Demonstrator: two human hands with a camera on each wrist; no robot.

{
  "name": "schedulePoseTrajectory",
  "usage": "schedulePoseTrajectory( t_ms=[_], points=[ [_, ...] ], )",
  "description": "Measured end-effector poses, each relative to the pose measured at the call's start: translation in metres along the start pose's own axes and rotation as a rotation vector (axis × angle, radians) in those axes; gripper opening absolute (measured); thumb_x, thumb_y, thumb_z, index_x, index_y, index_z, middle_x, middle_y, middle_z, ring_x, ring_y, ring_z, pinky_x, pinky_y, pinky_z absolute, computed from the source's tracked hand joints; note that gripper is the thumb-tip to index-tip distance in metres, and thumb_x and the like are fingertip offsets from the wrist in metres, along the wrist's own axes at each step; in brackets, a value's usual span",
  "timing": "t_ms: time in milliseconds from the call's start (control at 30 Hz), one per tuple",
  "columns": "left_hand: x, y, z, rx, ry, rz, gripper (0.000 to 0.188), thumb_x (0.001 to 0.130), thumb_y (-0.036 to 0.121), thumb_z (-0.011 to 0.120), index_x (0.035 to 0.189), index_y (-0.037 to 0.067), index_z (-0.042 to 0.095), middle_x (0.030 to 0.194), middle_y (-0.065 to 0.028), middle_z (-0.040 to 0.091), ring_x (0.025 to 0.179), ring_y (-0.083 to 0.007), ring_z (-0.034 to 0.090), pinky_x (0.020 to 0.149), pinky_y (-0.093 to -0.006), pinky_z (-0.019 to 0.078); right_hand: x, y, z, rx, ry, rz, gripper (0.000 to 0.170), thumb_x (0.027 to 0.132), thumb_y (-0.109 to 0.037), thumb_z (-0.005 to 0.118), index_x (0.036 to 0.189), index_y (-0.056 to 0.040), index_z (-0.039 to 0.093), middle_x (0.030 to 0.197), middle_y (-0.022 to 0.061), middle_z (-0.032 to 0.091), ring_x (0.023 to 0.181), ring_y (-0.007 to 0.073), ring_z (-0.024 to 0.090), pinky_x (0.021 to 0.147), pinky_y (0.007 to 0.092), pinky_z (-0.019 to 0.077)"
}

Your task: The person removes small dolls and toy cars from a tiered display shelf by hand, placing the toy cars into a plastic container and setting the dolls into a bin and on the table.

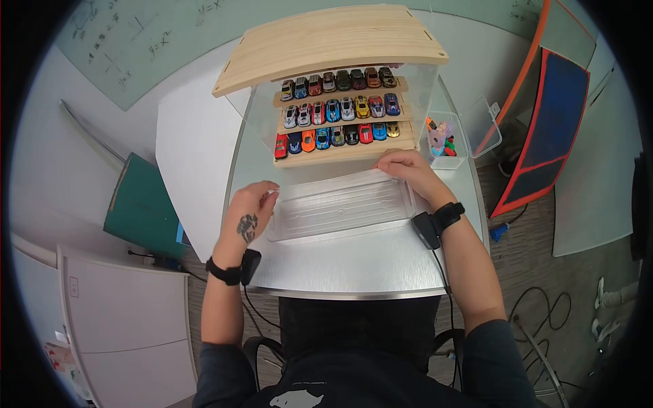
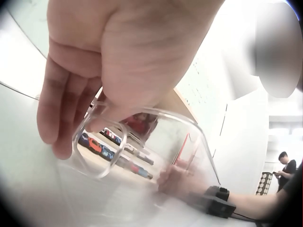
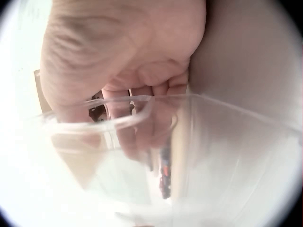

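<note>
A clear plastic tray [image 1: 340,212] with ridges along its base is between my two hands over the front of the metal-topped table. My left hand [image 1: 249,209] pinches its far left corner, thumb against fingers. In the left wrist view, that hand's fingers [image 2: 54,106] hang past the see-through rim [image 2: 201,130]. At the far right corner my right hand [image 1: 410,171] grips the rim. Its fingers [image 3: 125,137] show through the clear wall in the right wrist view. Just beyond the tray, rows of toy cars [image 1: 333,109] stand on a stepped wooden rack [image 1: 306,162].
A wooden-topped case [image 1: 333,37] with clear sides covers the car rack. Right of it sits a small clear box [image 1: 445,162] of colourful bits, its lid [image 1: 484,126] swung outward. The table's near edge [image 1: 354,296] lies close to the person's lap.
</note>
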State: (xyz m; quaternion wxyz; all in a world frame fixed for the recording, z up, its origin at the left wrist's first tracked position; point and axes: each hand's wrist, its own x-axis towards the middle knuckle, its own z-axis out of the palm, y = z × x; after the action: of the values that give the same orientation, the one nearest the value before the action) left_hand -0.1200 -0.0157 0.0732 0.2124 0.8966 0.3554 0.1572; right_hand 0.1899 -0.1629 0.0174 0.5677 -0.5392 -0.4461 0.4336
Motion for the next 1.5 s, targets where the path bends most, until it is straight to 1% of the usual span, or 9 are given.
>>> schedulePoseTrajectory(
  t_ms=[133, 333, 400, 500, 833, 1033, 1100, 1200, 1500],
  points=[
    [0.022, 0.014, -0.027, 0.078, -0.145, 0.137, 0.023, 0.088, 0.013, 0.063, 0.104, -0.003, 0.067, 0.082, -0.0139, 0.069, 0.062, -0.0177, 0.065, 0.058, -0.0282, 0.0505, 0.002, 0.0, -0.002, -0.047, -0.075, -0.04, 0.016, 0.088, -0.013, 0.064, 0.094, -0.0007, 0.071, 0.093, 0.0024, 0.068, 0.088, 0.0109, 0.059, 0.081, 0.0241, 0.0449],
    [0.065, 0.031, -0.041, 0.061, -0.168, -0.076, 0.028, 0.087, 0.011, 0.062, 0.112, -0.001, 0.064, 0.095, -0.0165, 0.069, 0.054, -0.0182, 0.065, 0.059, -0.0283, 0.052, 0.004, 0.003, -0.005, -0.028, -0.083, -0.086, 0.016, 0.088, -0.014, 0.065, 0.094, -0.0006, 0.072, 0.092, 0.0025, 0.068, 0.087, 0.0105, 0.059, 0.08, 0.0238, 0.0447],
    [0.08, 0.015, -0.029, 0.205, -0.197, 0.249, 0.032, 0.086, 0.008, 0.062, 0.117, 0.0, 0.061, 0.109, -0.0175, 0.066, 0.066, -0.0234, 0.068, 0.065, -0.0312, 0.0544, 0.004, 0.003, -0.005, -0.036, -0.089, -0.095, 0.017, 0.088, -0.014, 0.065, 0.094, -0.0007, 0.072, 0.092, 0.0024, 0.068, 0.087, 0.0103, 0.059, 0.08, 0.0237, 0.0446],
    [0.096, -0.005, -0.011, 0.486, -0.146, 0.416, 0.038, 0.082, 0.005, 0.063, 0.119, 0.002, 0.058, 0.12, -0.018, 0.06, 0.082, -0.0303, 0.068, 0.073, -0.036, 0.0553, 0.004, 0.002, -0.003, -0.057, -0.063, -0.061, 0.017, 0.088, -0.015, 0.065, 0.094, -0.0015, 0.072, 0.091, 0.0018, 0.068, 0.087, 0.0099, 0.059, 0.08, 0.0237, 0.0447],
    [0.094, 0.009, -0.009, 0.723, -0.293, 0.343, 0.024, 0.076, 0.003, 0.064, 0.099, 0.002, 0.059, 0.108, -0.0151, 0.061, 0.089, -0.0335, 0.064, 0.078, -0.0415, 0.0527, 0.004, 0.001, -0.001, -0.058, -0.044, -0.016, 0.016, 0.089, -0.014, 0.063, 0.098, -0.0041, 0.072, 0.096, 0.0013, 0.068, 0.091, 0.0095, 0.059, 0.084, 0.0236, 0.0443],
    [0.054, 0.041, -0.056, 0.211, -0.176, 0.416, 0.033, 0.071, 0.01, 0.073, 0.101, 0.005, 0.062, 0.097, -0.011, 0.062, 0.08, -0.0307, 0.062, 0.072, -0.0371, 0.0514, 0.004, 0.002, -0.002, -0.049, -0.05, -0.035, 0.016, 0.089, -0.015, 0.063, 0.099, -0.0054, 0.072, 0.098, 0.0011, 0.07, 0.091, 0.0084, 0.06, 0.083, 0.0229, 0.0458],
    [0.035, 0.064, -0.065, 0.074, -0.388, 0.407, 0.034, 0.071, 0.012, 0.076, 0.102, 0.006, 0.064, 0.093, -0.01, 0.062, 0.081, -0.0292, 0.062, 0.074, -0.0367, 0.0509, 0.004, 0.001, -0.001, -0.057, -0.05, -0.034, 0.016, 0.089, -0.015, 0.063, 0.099, -0.0054, 0.072, 0.097, 0.001, 0.07, 0.09, 0.0084, 0.06, 0.082, 0.0229, 0.0456],
    [0.023, 0.063, -0.052, 0.22, -0.62, 0.448, 0.031, 0.072, 0.013, 0.076, 0.1, 0.006, 0.065, 0.09, -0.0098, 0.062, 0.08, -0.0294, 0.062, 0.072, -0.0364, 0.051, 0.003, -0.001, 0.001, -0.054, -0.044, -0.021, 0.017, 0.089, -0.016, 0.064, 0.099, -0.0052, 0.072, 0.095, 0.0006, 0.069, 0.089, 0.0086, 0.059, 0.081, 0.0229, 0.0451],
    [0.024, 0.035, -0.014, 0.423, -0.598, 0.545, 0.02, 0.07, 0.01, 0.074, 0.086, 0.004, 0.064, 0.089, -0.0114, 0.06, 0.082, -0.0324, 0.063, 0.071, -0.0395, 0.0514, 0.004, 0.001, -0.001, -0.081, -0.045, -0.028, 0.018, 0.09, -0.017, 0.063, 0.099, -0.0051, 0.072, 0.093, 0.0005, 0.069, 0.088, 0.0087, 0.059, 0.08, 0.0232, 0.0451]
  ],
)
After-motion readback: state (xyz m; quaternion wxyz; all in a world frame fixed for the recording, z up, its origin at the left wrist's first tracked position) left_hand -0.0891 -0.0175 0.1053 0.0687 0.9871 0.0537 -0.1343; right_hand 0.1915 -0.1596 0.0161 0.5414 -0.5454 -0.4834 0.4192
